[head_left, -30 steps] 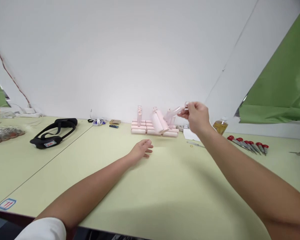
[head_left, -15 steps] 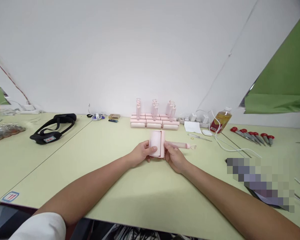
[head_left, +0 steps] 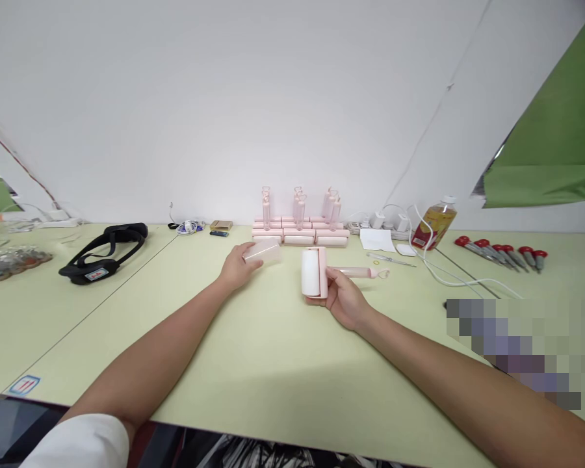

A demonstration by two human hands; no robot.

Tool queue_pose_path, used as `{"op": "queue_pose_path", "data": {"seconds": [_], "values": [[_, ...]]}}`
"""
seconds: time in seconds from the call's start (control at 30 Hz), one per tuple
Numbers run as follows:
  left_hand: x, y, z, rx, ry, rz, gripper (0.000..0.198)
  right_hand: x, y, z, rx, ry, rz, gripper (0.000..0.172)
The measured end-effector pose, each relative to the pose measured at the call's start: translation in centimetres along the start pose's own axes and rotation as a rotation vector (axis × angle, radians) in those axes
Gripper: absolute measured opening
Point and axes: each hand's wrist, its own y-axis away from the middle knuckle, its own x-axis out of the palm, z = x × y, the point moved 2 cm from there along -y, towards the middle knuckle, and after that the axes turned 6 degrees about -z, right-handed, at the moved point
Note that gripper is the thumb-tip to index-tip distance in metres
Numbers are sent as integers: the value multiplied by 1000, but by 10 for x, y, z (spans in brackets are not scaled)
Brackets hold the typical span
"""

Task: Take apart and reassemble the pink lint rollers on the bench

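Observation:
My right hand (head_left: 345, 299) is closed around the pink head of a lint roller (head_left: 314, 273). Its white roll faces left, bare, and its clear pink handle points right, ending in a small ring. My left hand (head_left: 238, 266) grips a translucent cover (head_left: 264, 251), held off to the left and apart from the roller. Behind the hands, several more pink lint rollers (head_left: 298, 237) stand in rows against the wall, their handles upright.
A black head strap (head_left: 102, 253) lies at the left. Towards the right are white cables and chargers (head_left: 377, 221), a paper sheet (head_left: 376, 240), tweezers (head_left: 390, 260), a drink bottle (head_left: 435, 224) and several red-topped tools (head_left: 502, 252). A blurred patch covers something near the right edge.
My left hand has drawn the translucent cover off the lint roller and moved it left and slightly up. The white roll now shows bare in my right hand.

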Motion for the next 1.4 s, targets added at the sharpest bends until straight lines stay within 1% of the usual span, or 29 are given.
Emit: {"op": "queue_pose_path", "data": {"seconds": [0.07,0.13,0.23,0.3,0.43,0.57,0.8,0.87,0.93,1.0,1.03,1.07,1.1,1.13,1.2,1.23,1.27,1.33,1.4], "values": [[-4,-7,13,32,-81,16,56,1,1,0,1,31,24,15],[-4,-10,21,62,-83,68,55,3,3,0,-4,59,48,16],[-1,-11,27,133,-79,149,50,4,4,0,-1,102,65,17],[1,-11,28,178,-75,172,49,5,5,0,1,126,79,19],[5,-11,32,219,-87,148,50,7,6,0,-13,153,104,24],[7,-12,34,237,-98,125,48,5,6,-3,-28,186,109,29],[7,-11,34,259,-106,131,45,2,4,-7,-34,259,133,38],[5,-10,30,251,-118,116,47,2,3,-8,-34,263,131,40],[2,-7,21,231,-138,60,50,2,2,-7,-53,250,123,39],[0,1,5,194,-131,-31,50,3,4,-6,-75,217,127,40],[0,9,-6,162,-91,-76,47,4,6,-6,-81,193,139,40],[3,17,-18,137,-17,-69,45,6,8,-6,-84,169,156,40],[8,28,-30,110,78,9,45,8,12,-7,-79,150,182,39],[14,39,-43,76,204,150,49,11,16,-8,-67,139,218,37],[26,59,-62,-45,481,399,58,15,24,-11,-49,155,294,37],[30,67,-68,-108,590,481,60,16,27,-12,-54,191,322,40],[33,71,-72,-166,666,529,62,16,28,-13,-73,237,340,44],[31,71,-72,-229,748,555,65,14,26,-12,-121,318,317,48],[25,63,-65,-221,764,553,65,8,18,-8,-128,327,232,41]]}}
